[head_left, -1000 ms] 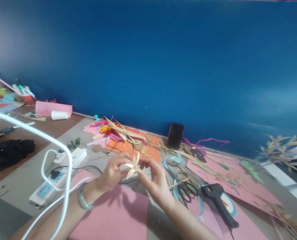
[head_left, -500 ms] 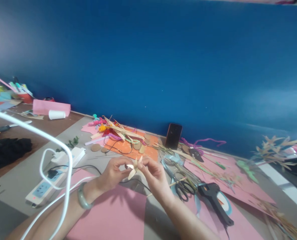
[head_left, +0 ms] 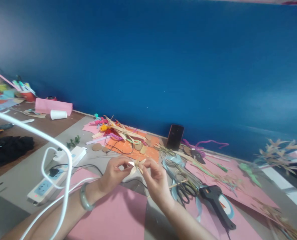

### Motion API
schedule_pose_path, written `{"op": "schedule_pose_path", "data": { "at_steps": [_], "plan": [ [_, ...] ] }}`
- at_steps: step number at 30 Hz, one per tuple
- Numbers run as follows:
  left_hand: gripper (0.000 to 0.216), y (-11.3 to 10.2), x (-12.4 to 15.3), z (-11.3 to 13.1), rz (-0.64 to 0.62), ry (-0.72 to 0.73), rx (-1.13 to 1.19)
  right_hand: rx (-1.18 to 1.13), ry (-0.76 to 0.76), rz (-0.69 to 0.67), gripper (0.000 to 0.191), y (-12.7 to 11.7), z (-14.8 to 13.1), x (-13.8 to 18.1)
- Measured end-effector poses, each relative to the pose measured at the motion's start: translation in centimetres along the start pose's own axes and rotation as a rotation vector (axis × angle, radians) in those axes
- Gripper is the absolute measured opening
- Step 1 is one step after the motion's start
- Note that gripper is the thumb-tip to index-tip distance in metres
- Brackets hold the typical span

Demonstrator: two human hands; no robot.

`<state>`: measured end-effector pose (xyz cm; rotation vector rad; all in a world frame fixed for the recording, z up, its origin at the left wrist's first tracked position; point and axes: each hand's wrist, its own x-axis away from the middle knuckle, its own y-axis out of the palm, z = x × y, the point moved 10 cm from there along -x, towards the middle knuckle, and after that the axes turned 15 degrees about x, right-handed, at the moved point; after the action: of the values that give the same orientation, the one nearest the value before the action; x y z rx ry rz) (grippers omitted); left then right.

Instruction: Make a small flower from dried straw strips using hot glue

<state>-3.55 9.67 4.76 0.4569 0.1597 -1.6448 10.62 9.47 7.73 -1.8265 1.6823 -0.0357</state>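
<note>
A small cream-coloured flower (head_left: 136,166) with pointed petals is held up between my two hands, above the table. My left hand (head_left: 115,173), with a pale green bangle (head_left: 86,197) on its wrist, pinches a petal on the left side. On the other side, the thumb and fingers of my right hand (head_left: 156,181) are closed on the flower. Below both hands lies a pink sheet of paper (head_left: 113,213). Black-handled scissors (head_left: 186,191) and a black glue gun (head_left: 217,205) lie to the right of my right hand.
A power strip (head_left: 55,178) with cords is at the left, and a thick white cable (head_left: 68,173) arcs in front of it. A phone (head_left: 175,137) leans against the blue wall (head_left: 148,66). Craft scraps cover an orange sheet (head_left: 118,145). Dried stalks lie on pink paper (head_left: 253,190) at the right.
The flower has turned a little between my fingers, its petals now facing differently. Both hands stay pinched on it. The whole view has shifted slightly.
</note>
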Motion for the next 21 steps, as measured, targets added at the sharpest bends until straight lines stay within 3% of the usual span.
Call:
{"op": "schedule_pose_path", "data": {
  "at_steps": [9, 13, 17, 21],
  "plan": [
    [0.015, 0.2, 0.0, 0.9, -0.031, 0.113, -0.082, -0.022, -0.030, -0.029, 0.016, 0.3, -0.1, 0.1],
    [0.016, 0.4, -0.1, 1.4, -0.046, 0.134, -0.113, 0.062, -0.118, 0.001, 0.009, 0.1, -0.9, 0.3],
    [0.016, 0.3, -0.1, 1.5, -0.041, 0.155, -0.144, 0.198, -0.194, 0.054, 0.017, 0.0, -1.5, 0.5],
    [0.013, 0.3, 0.0, 1.3, -0.056, 0.176, -0.192, 0.211, -0.131, 0.055, 0.023, 0.2, -0.3, 0.4]
  ]
}}
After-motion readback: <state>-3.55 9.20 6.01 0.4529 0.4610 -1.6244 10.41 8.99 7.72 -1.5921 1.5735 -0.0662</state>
